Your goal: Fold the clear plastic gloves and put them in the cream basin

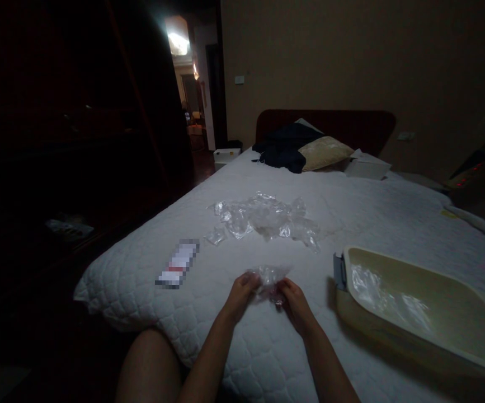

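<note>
Between my two hands is a clear plastic bag (267,274), held just over the white quilted bed (267,341). My left hand (243,291) pinches its left side. The right side is gripped by my right hand (291,296), and something small and dark reddish shows by those fingers, too blurred to name. Beyond my hands lies a loose spread of crumpled clear plastic bags (263,215). A phone-like object (178,264), its screen pixelated, rests on the bed to the left.
At the right stands a beige plastic bin (456,302) with a grey latch and some clear plastic inside. Dark clothing (284,148), a tan pillow (326,153) and a white box (368,169) sit near the headboard (376,126). My bare knee (150,364) is by the bed's edge.
</note>
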### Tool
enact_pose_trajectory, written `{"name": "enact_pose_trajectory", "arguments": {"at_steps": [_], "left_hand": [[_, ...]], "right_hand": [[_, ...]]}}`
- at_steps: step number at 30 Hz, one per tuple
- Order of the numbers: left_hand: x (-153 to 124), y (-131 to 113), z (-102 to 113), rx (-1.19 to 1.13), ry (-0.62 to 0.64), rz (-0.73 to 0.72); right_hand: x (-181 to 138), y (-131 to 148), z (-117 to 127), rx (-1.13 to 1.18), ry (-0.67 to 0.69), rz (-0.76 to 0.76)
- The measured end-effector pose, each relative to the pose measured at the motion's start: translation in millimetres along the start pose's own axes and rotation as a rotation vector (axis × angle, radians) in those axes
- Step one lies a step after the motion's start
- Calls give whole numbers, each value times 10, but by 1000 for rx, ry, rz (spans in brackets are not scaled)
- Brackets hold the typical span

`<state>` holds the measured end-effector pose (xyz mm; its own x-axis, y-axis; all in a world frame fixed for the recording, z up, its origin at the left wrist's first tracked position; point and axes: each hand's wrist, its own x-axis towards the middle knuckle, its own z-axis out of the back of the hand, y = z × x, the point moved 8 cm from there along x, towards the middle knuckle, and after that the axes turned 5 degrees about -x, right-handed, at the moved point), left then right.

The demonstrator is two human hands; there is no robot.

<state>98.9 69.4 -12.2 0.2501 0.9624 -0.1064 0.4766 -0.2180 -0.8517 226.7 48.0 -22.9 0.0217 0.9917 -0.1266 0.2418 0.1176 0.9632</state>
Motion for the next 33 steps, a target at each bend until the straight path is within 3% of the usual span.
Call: {"name": "enact_pose_trajectory", "arguments": {"at_steps": [4,9,14,19,22,25,30,33], "left_hand": [[7,-6,80,-59,-79,-1],[16,-8,84,-158,-52,-26],[38,21,149,-200,-95,-28],[24,-6,183,-188,-143,-42],[12,-22,167,-135,-144,-52],[9,1,168,-86,-170,-34],[3,-10,168,45,-219,-31],[-9,-55,165,135,-247,-62]], "right_hand": [[-35,54,27,38,-18,-25],[-84,123,93,36,-78,1],[-82,134,23,67,7,8],[-71,175,166,133,-157,71],[-63,165,177,217,-168,97],[-55,160,114,172,-77,116],[-111,184,-126,22,264,146],[-148,174,-174,-84,301,129]]}}
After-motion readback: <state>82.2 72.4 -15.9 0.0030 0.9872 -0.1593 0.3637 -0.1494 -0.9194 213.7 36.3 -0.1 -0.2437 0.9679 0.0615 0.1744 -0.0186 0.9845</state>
